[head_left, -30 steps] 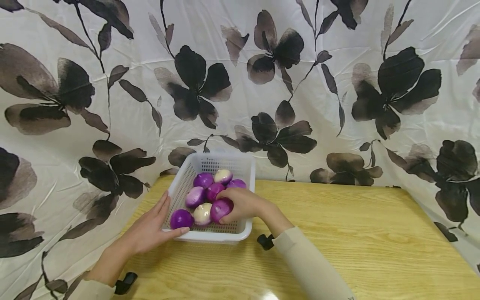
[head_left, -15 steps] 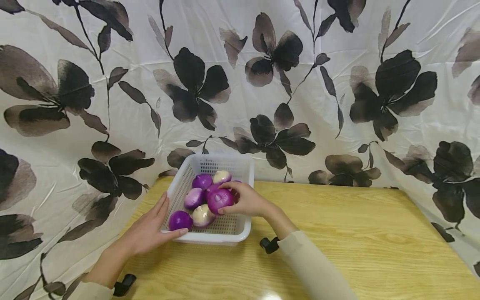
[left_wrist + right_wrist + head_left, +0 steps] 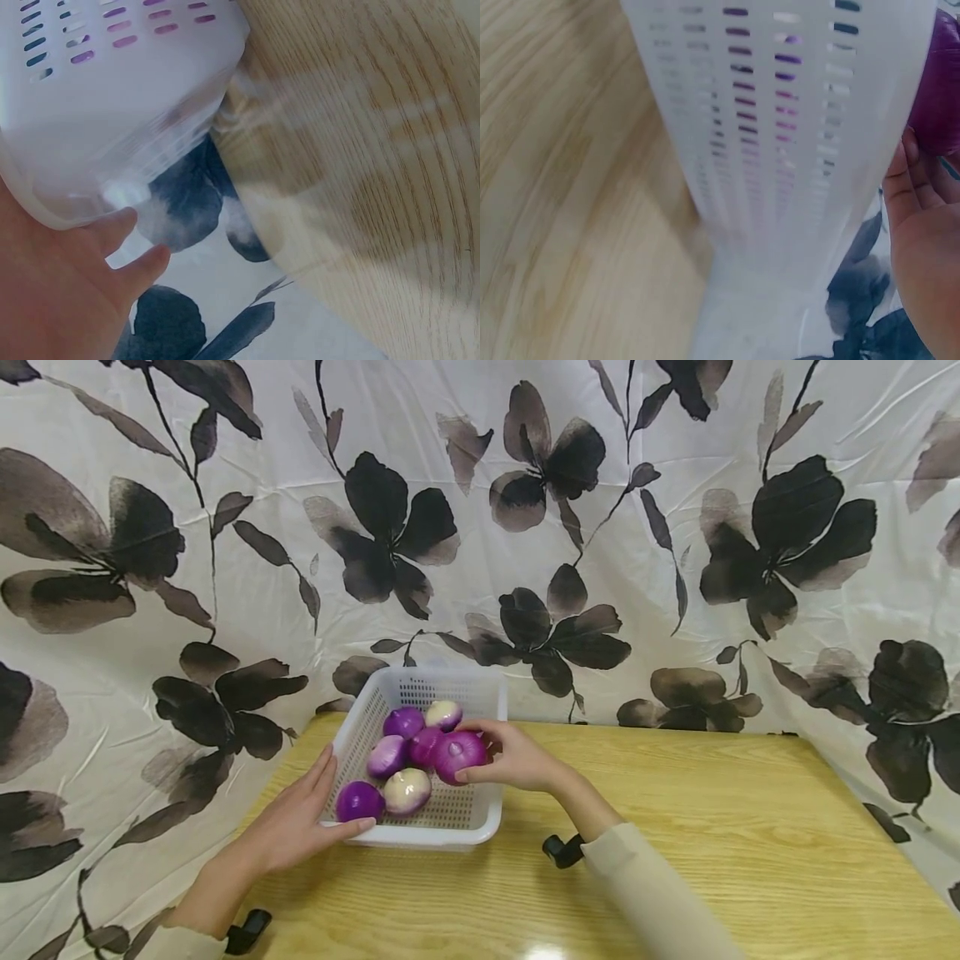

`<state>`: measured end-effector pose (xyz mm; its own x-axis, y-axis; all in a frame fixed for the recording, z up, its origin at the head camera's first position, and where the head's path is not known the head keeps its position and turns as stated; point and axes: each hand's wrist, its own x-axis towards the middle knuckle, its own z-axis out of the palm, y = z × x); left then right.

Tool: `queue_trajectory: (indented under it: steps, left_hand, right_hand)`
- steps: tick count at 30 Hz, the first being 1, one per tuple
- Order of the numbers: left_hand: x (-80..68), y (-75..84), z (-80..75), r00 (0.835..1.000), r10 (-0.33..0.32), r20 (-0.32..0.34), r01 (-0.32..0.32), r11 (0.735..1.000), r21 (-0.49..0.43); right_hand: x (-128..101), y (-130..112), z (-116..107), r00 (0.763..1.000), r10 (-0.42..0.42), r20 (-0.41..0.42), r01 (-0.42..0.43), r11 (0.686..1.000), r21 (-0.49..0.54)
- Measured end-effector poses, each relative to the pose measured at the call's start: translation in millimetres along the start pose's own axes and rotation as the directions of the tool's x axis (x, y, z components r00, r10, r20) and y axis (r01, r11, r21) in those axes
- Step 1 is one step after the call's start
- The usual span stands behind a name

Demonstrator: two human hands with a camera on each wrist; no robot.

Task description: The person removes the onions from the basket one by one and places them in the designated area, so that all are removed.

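Observation:
My right hand [image 3: 517, 758] holds a purple-red onion [image 3: 459, 757] above the right part of the white perforated basket [image 3: 491, 831], fingers over its far side and thumb near the front. In the right wrist view, the onion [image 3: 939, 90] shows beside the basket's rim, with fingers beneath it. My left hand [image 3: 300, 817] rests at the basket's front left corner. Its straight fingers lie along the outer wall, and its thumb touches the front rim. Several onions lie in the basket, including a purple one [image 3: 360, 802] near the thumb and a pale one [image 3: 407, 791] beside it.
The basket stands on a yellow wood-grain table [image 3: 697, 843], which extends to the right and in front. A white floral cloth [image 3: 645, 527] hangs behind and along the sides. Black straps [image 3: 249, 932] sit at the wrists.
My right hand has lifted the purple-red onion from beside the pale onion and moved it right, toward the basket's right rim. The left hand has stayed at the corner.

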<state>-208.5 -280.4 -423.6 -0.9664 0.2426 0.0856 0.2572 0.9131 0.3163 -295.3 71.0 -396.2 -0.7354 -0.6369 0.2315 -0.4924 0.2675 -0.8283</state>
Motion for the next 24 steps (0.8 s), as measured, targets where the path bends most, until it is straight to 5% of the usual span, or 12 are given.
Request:
queue_trajectory:
  steps: [11,24]
  left_hand:
    - [-0.1,1.5,1.3,1.0,-0.001,0.006,0.001,1.0,-0.013]
    - [-2.1,1.7,0.1,1.0,0.022,-0.009,-0.023,0.999,-0.028]
  right_hand:
    - [-14.5,4.2,-23.4,0.999,0.019,-0.041,-0.023,0.996,-0.085]
    - [-26.7,11.5,-43.1,0.994,0.063,-0.093,-0.07,0.995,-0.072]
